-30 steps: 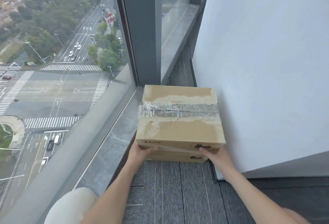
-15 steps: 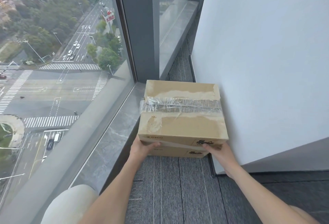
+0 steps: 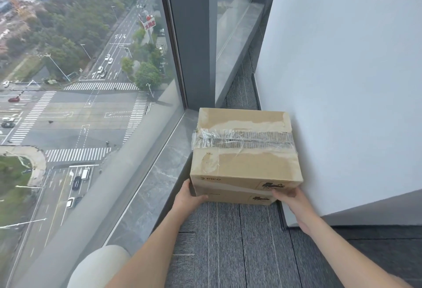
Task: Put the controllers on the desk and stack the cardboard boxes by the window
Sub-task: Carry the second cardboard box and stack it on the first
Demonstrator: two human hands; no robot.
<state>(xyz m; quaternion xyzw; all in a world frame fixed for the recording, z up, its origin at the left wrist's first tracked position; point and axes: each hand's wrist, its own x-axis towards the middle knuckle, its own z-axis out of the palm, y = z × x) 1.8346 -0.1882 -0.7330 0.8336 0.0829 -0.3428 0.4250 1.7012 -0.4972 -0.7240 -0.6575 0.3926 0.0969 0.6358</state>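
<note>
Cardboard boxes (image 3: 244, 162), 2 stacked, tape crosswise, both hands (image 3: 190, 198) (image 3: 290, 197) gripping near corners.

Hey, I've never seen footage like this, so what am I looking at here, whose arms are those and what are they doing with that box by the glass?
There is no machine here. A person wears a camera on the head, so this single wide picture looks forward and down along their own bare arms.

On the grey carpet two cardboard boxes are stacked: the top box, sealed with clear tape, sits on the bottom box, of which only the front strip shows. The stack stands between the window, with a street far below, and a white wall.

The left hand holds the stack's left front corner and the right hand its right front corner, fingers against the cardboard. The pale rounded shape at the bottom left looks like the person's knee.
</note>
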